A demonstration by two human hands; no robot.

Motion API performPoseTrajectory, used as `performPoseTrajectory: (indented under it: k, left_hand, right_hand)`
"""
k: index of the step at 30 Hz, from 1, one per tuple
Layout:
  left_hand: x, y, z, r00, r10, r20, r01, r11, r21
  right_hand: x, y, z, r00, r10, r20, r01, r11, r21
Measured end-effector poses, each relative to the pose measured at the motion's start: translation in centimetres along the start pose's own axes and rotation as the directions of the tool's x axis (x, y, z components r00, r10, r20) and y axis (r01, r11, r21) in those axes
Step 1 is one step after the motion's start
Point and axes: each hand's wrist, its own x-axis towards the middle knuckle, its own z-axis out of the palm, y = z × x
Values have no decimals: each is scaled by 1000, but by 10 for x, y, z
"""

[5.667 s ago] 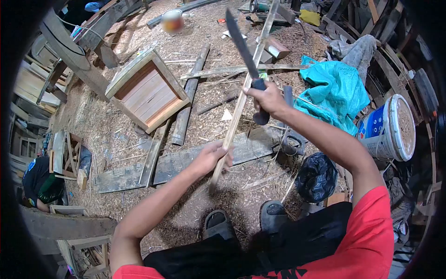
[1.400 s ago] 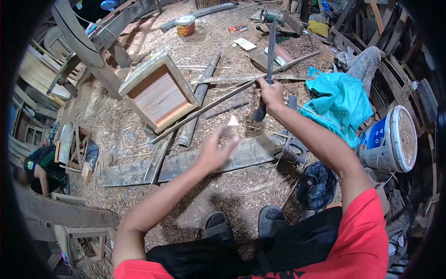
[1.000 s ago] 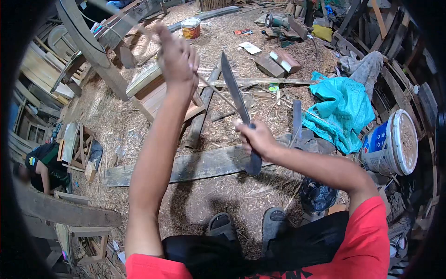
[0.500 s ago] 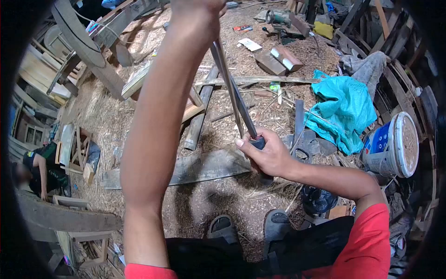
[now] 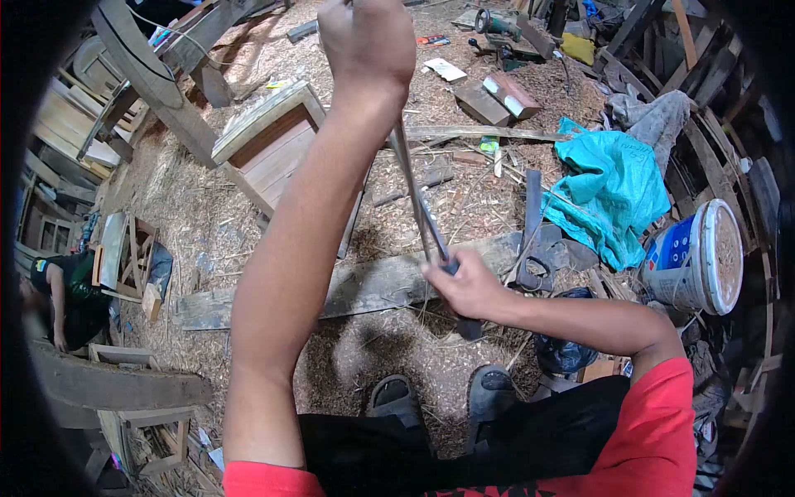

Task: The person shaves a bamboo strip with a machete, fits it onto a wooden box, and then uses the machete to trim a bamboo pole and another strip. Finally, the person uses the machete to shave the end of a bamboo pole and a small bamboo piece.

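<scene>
Two bare hands were closed beyond the near edge of the board, the long plank lying across the shavings. The right hand, above the board's right part, was wrapped around the dark handle of the knife, whose butt pointed down past the board's near edge and whose blade slanted up and away. The left hand was raised far past the board, curled tight around the upper part of the strip; the hand's own back and wrist hid its fingers. The strip ran down close along the blade, its lower end near the right hand; whether the two touched could not be told.

On the near side of the board stood two sandals, worn on the feet, and the black bag lay near its right end. By that same end was the dark handle loop of a tool. Farther right of the board, the tub leaned, with the teal sack between it and the slat.

Beyond the board, the box lay tilted with its open side showing, partly behind the left arm. Past the slat were two blocks. Off the board's left end, a co-worker bent beside a wooden frame.
</scene>
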Motion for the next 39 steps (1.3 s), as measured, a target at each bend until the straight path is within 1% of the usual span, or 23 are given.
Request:
performPoseTrajectory:
  k: [2,4,5,8,9,12,13,14,15,16,18,20,23,26,27,30,31,34,35,36,37,38,39]
  left_hand:
    - [-1,4,-1,1000,-14,14,15,999,-37]
    - [0,1,-3,999,-31,-10,31,997,-69]
    - [-1,0,-2,1000,-26,-9,25,999,-34]
    - [-6,3,-3,1000,-10,-4,10,999,37]
    - [-6,3,-3,1000,6,5,-6,999,34]
    - [-9,4,-1,1000,6,29,-5,1000,-23]
    - [-8,3,-2,999,31,37,-29,999,-46]
    - [-7,5,-3,998,44,45,-41,997,-59]
    - [-6,6,-4,997,57,53,-53,996,-73]
    - [-5,6,-3,997,55,60,-50,995,-81]
    - [-3,0,-3,999,27,18,-25,994,-105]
    - [-1,-2,-10,999,-35,31,36,999,-37]
    - [7,-6,-10,998,-58,6,58,998,4]
    - [7,-12,-5,992,121,-38,-120,992,23]
    - [6,-9,-5,995,99,-34,-100,995,-30]
    - [6,-7,-9,997,68,-38,-71,994,-77]
    - [3,-2,-13,999,-38,-24,37,999,-39]
    - [4,0,-13,993,-122,8,122,988,-93]
    - [1,1,-8,996,-83,-15,81,995,-65]
    - [2,0,-7,998,-56,-5,56,995,-81]
    - [3,-2,-7,1000,-25,4,25,995,-97]
    - [4,-3,-7,1000,8,13,-6,993,-114]
    - [2,-2,-9,1000,14,4,-14,996,-89]
  right_hand:
    - [3,8,-7,984,141,110,-149,986,74]
    - [4,-18,-17,932,297,207,-332,929,162]
    - [1,-35,-18,920,321,225,-380,872,308]
    - [3,-45,-12,991,68,119,-108,925,365]
    - [3,-38,-10,998,7,68,-26,960,279]
    - [-13,46,7,956,237,176,-269,943,193]
    - [-9,62,2,832,502,235,-553,783,287]
    - [-6,70,0,631,706,321,-772,530,352]
    - [-10,57,2,716,672,191,-696,710,110]
    - [-6,38,-2,776,594,213,-621,778,93]
    - [2,5,-16,843,464,273,-495,867,57]
    - [11,-12,-18,941,165,297,-279,874,399]
    - [7,-29,-8,992,-58,116,21,955,297]
    - [2,12,0,959,187,211,-251,909,332]
    - [-3,10,2,936,254,243,-340,834,435]
    - [-1,-2,-12,934,250,257,-330,878,346]
    - [-3,-23,-14,926,272,263,-364,830,422]
    - [-3,-34,-14,982,-26,185,-46,926,374]
    - [0,-13,-11,990,-105,93,82,971,224]
    - [-1,3,-8,983,95,154,-137,947,290]
    - [-5,14,-6,933,280,227,-345,876,337]
    - [-7,24,-9,842,444,306,-535,761,367]
    - [-2,20,-17,829,453,327,-540,800,262]
